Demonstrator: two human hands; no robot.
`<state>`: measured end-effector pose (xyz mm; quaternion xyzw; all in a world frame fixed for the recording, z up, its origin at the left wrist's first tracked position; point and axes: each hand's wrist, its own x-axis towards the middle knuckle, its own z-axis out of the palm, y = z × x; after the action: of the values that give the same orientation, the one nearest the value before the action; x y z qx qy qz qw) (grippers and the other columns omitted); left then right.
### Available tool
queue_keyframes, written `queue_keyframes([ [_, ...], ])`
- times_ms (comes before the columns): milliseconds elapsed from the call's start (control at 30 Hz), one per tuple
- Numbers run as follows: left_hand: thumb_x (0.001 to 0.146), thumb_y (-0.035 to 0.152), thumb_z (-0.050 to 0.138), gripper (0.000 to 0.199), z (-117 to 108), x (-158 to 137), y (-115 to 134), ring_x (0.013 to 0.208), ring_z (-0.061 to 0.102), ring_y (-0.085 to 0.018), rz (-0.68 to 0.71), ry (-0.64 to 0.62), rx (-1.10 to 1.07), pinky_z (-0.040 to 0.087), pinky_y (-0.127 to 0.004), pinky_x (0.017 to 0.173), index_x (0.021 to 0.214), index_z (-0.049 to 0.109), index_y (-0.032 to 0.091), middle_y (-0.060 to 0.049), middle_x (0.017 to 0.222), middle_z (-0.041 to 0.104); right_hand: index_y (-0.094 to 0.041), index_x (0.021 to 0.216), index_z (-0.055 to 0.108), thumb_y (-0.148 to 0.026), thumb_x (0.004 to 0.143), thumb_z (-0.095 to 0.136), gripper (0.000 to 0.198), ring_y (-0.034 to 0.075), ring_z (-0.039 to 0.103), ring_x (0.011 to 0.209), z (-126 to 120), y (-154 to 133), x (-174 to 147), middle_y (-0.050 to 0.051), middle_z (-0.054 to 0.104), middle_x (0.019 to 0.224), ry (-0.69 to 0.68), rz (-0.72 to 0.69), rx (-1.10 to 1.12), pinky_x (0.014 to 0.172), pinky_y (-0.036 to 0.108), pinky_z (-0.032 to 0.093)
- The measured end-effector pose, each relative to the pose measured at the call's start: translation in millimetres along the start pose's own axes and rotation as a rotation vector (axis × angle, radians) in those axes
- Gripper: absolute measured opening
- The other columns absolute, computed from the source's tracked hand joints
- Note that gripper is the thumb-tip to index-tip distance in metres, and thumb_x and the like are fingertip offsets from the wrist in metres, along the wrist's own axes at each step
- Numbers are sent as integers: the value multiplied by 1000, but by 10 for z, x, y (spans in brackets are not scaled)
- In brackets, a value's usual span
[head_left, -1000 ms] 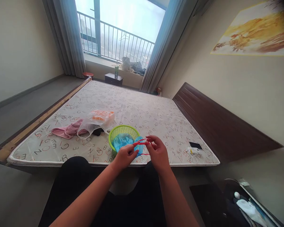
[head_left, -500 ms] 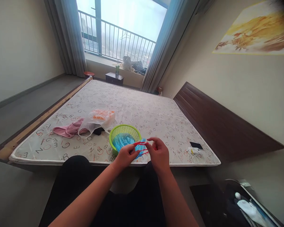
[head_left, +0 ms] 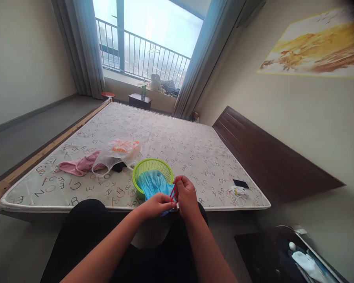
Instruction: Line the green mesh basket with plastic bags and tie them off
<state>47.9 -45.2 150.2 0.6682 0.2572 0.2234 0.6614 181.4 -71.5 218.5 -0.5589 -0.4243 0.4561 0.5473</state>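
A large white mattress (head_left: 177,137) printed with scattered letters fills the middle of the room, with a dark wooden headboard (head_left: 262,149) to the right. Near its front edge sits a round green basket (head_left: 147,166), between the person's hands and a crumpled white plastic bag (head_left: 122,149) with orange print. Beside that bag, to its left, lies a pink cloth (head_left: 82,163). A blue plastic bag (head_left: 155,182) rests in the basket and spills over its near side toward the hands, which hide part of it. The left hand (head_left: 157,205) and right hand (head_left: 186,195) are close together, each grip pinched closed on a red cord (head_left: 173,192). Well apart, to the right, lie a dark phone (head_left: 241,183) and, just beside it, a white cable (head_left: 240,193).
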Motion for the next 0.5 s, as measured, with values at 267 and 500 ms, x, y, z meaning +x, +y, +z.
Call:
queue_keyframes([
  [267,82,61,68,48,-91,-11,2,57,38,-9,-1,125,-69,28,-22,53,73,66,14,3,62,50,-24,81,51,-57,86,62,36,8,32,43,-255,92,139,-10,37,55,90,-6,94,40,20,27],
  [500,79,58,75,47,-104,34,-23,45,35,-4,54,309,-558,23,-21,48,77,61,13,1,63,58,-21,84,59,-41,71,77,29,13,60,71,-398,70,200,3,69,94,149,88,339,54,22,48],
])
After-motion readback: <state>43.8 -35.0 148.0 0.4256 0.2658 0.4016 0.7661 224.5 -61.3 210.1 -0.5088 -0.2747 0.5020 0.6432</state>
